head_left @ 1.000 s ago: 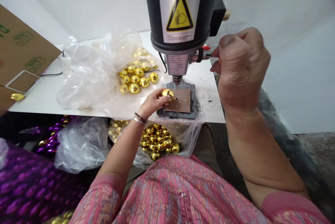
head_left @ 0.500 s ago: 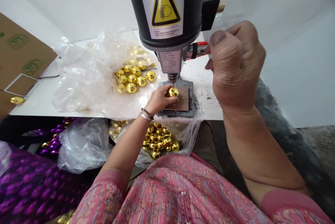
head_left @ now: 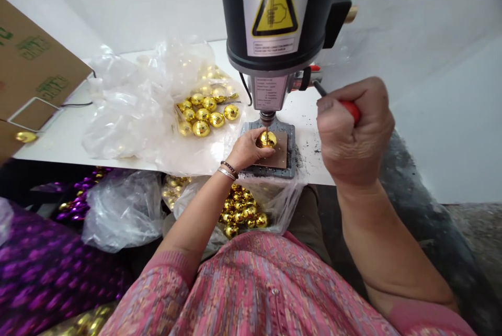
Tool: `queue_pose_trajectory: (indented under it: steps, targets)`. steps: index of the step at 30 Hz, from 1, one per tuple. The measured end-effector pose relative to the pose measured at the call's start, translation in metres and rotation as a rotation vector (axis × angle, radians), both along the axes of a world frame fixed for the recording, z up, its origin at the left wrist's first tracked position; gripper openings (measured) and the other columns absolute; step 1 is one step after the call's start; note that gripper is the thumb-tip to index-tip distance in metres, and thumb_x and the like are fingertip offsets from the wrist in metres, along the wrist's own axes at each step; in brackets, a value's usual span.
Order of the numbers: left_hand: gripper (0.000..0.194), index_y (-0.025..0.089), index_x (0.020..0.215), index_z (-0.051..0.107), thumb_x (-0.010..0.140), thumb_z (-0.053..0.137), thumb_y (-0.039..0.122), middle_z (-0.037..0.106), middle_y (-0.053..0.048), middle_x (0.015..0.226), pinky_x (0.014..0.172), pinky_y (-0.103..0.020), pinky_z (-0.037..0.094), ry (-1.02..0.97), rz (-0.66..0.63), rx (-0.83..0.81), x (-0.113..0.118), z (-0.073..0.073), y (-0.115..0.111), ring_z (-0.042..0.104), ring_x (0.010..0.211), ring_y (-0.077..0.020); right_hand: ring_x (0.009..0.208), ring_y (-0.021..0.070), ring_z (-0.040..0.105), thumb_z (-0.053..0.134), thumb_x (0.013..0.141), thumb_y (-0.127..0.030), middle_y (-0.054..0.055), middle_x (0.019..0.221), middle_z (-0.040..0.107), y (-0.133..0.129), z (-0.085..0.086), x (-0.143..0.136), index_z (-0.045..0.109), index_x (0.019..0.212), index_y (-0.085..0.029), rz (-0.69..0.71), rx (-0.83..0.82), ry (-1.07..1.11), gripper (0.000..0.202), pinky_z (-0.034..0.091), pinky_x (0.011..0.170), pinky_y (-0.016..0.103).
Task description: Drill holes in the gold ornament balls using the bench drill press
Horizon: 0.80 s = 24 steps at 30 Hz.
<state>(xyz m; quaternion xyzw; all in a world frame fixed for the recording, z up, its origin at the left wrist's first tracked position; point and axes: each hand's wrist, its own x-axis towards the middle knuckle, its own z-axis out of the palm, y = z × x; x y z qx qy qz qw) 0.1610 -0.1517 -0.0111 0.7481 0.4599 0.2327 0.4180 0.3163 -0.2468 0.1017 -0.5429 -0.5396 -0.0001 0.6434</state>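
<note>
My left hand (head_left: pixel 251 148) pinches a shiny gold ball (head_left: pixel 268 140) between thumb and fingers, over a brown board (head_left: pixel 279 155) on the grey base (head_left: pixel 291 142) of a drill press. The bit under the chuck (head_left: pixel 267 118) meets the top of the ball. My right hand (head_left: pixel 355 132) is wrapped round the red-knobbed lever (head_left: pixel 350 111) at the right of the machine. Above hangs the black motor housing (head_left: pixel 280 37) with a yellow warning sign.
Gold balls (head_left: pixel 202 114) lie on clear plastic (head_left: pixel 117 111) left of the press. A cardboard box (head_left: pixel 39 64) stands far left. Below the table edge are a bag of gold balls (head_left: pixel 241 208) and purple balls (head_left: pixel 50 273). Dark shavings lie beside the base.
My right hand has moved down with the lever, whose red knob now shows. The drill bit now reaches the ball in my left hand. The view has shifted, moving the press rightward in the picture.
</note>
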Motion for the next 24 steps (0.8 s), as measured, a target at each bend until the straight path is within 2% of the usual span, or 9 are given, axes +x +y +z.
queue_pose_trajectory:
  steps: [3,13,17,22,24]
  targets:
    - [0.069,0.014,0.13,0.064,0.065,0.081,0.026,0.073,-0.008,0.112,0.094,-0.036,0.052,-0.007,-0.003,-0.003,0.0,-0.001,0.001,0.066,0.102,-0.0221,0.06,0.0018,0.046,0.054,0.083,-0.023,-0.005,0.068,0.054,-0.002,-0.014,0.001,0.054,0.076,-0.02,0.018,0.061,-0.094,0.008,0.042,0.061,0.017]
    - [0.066,0.017,0.131,0.064,0.068,0.079,0.027,0.072,-0.007,0.118,0.096,-0.034,0.051,0.051,-0.011,0.058,-0.001,-0.001,-0.001,0.066,0.104,-0.0213,0.065,0.0039,0.051,0.051,0.09,-0.03,-0.004,0.073,0.057,0.001,-0.044,0.003,0.059,0.086,-0.024,-0.039,0.137,-0.16,0.011,0.044,0.064,0.02]
    - [0.065,0.014,0.132,0.063,0.07,0.078,0.025,0.072,-0.008,0.117,0.092,-0.032,0.052,0.058,-0.021,0.08,0.0,-0.002,-0.002,0.066,0.1,-0.021,0.073,0.0062,0.058,0.049,0.091,-0.028,-0.002,0.082,0.061,0.009,-0.059,0.005,0.058,0.093,-0.024,0.009,0.228,-0.169,0.01,0.049,0.07,0.023]
    - [0.058,0.015,0.127,0.065,0.071,0.077,0.023,0.072,-0.007,0.115,0.092,-0.032,0.051,0.052,-0.02,0.11,0.0,0.003,-0.006,0.065,0.101,-0.0209,0.079,0.0102,0.063,0.047,0.089,-0.031,0.0,0.082,0.06,0.025,-0.087,0.008,0.054,0.092,-0.022,0.062,0.291,-0.155,0.012,0.054,0.072,0.028]
    - [0.056,0.015,0.125,0.065,0.07,0.078,0.023,0.072,-0.006,0.113,0.091,-0.032,0.051,0.052,-0.021,0.103,0.0,0.004,-0.006,0.065,0.1,-0.0211,0.077,0.0107,0.064,0.045,0.089,-0.033,0.0,0.08,0.059,0.027,-0.09,0.007,0.053,0.09,-0.022,0.064,0.304,-0.13,0.013,0.055,0.071,0.029]
